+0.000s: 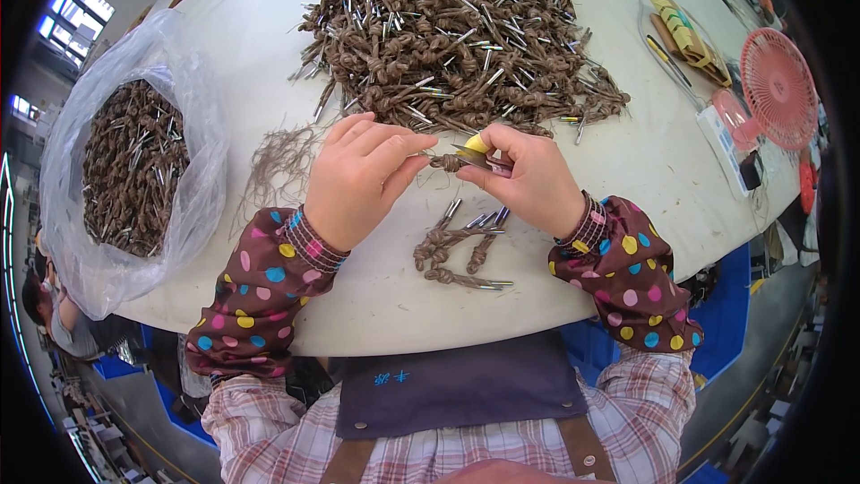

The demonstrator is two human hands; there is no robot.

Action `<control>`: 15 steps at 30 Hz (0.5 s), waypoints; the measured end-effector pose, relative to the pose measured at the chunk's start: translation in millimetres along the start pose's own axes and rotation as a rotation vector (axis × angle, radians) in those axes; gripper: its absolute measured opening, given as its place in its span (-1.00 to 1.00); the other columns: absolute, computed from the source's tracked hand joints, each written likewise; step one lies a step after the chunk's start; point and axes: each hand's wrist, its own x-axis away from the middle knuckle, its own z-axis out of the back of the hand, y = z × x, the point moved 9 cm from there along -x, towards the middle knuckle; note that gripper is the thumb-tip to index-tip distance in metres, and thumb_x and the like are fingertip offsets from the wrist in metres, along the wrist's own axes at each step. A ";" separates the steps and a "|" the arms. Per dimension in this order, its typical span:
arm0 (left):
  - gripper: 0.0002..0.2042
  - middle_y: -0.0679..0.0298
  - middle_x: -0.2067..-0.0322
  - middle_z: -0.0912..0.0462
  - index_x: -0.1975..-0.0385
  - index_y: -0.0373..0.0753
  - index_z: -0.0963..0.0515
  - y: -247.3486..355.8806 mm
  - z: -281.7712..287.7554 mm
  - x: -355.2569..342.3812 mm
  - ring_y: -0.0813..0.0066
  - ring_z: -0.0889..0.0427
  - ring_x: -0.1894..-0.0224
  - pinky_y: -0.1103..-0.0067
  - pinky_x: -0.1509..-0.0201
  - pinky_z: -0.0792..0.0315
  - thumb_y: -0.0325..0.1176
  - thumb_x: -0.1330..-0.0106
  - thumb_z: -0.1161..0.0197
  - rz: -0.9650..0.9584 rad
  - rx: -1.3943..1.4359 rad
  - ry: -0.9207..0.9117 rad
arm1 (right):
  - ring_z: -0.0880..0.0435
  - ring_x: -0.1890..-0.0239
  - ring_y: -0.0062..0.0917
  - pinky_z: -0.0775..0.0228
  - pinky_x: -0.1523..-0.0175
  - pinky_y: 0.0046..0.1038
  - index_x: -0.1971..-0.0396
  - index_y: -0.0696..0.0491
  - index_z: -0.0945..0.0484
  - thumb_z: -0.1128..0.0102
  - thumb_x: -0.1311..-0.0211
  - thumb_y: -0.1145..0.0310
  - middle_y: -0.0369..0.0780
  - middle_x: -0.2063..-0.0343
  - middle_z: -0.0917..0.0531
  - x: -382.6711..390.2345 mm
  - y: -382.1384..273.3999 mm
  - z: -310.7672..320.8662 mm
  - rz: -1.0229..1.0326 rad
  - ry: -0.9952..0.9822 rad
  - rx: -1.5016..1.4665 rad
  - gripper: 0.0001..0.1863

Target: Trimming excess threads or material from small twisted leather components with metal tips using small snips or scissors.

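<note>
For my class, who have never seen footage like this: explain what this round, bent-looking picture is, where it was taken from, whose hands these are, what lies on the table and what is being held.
There is no machine here. A wide fisheye camera worn on a person's head looks down, so straight edges bend near the rim. The forearms in dotted sleeve covers are the wearer's own. The left hand pinches one knotted brown cord piece. The right hand grips a small yellow-handled cutter against it. On the white table lies a large heap of similar metal-tipped cord pieces, a few separate ones by the wrists, and loose brown fibre trimmings. A clear plastic bag on the left holds more pieces. A pink fan stands on the right.
</note>
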 end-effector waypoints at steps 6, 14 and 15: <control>-0.92 0.26 0.51 -0.61 0.34 -0.23 -0.53 5.7 -5.5 4.4 0.33 -0.64 0.41 0.42 0.10 -0.50 -0.49 -0.18 -0.24 -0.028 0.056 0.063 | -0.56 0.58 -0.44 -0.37 0.43 -0.48 0.39 0.13 -0.55 -0.37 -0.01 0.25 -0.17 0.58 -0.59 2.2 4.5 -2.9 -0.028 0.026 -0.084 -0.72; -0.92 0.13 0.46 -0.57 0.26 -0.34 -0.38 -14.8 -17.7 14.6 0.36 -0.68 0.39 0.56 0.37 -0.50 -0.52 -0.31 -0.11 0.311 0.397 0.080 | -0.18 0.63 -0.83 -0.05 0.56 -0.68 0.37 0.14 -0.51 -0.35 -0.10 0.36 -0.43 0.67 -0.37 5.3 0.9 -14.0 0.005 0.023 -0.226 -0.78; -0.92 0.13 0.46 -0.57 0.26 -0.34 -0.38 -14.6 -16.9 14.5 0.36 -0.68 0.39 0.56 0.37 -0.50 -0.52 -0.31 -0.11 0.311 0.397 0.082 | -0.18 0.63 -0.81 -0.05 0.55 -0.67 0.35 0.14 -0.51 -0.35 -0.11 0.35 -0.42 0.67 -0.36 5.4 -1.2 -13.7 0.017 0.011 -0.196 -0.77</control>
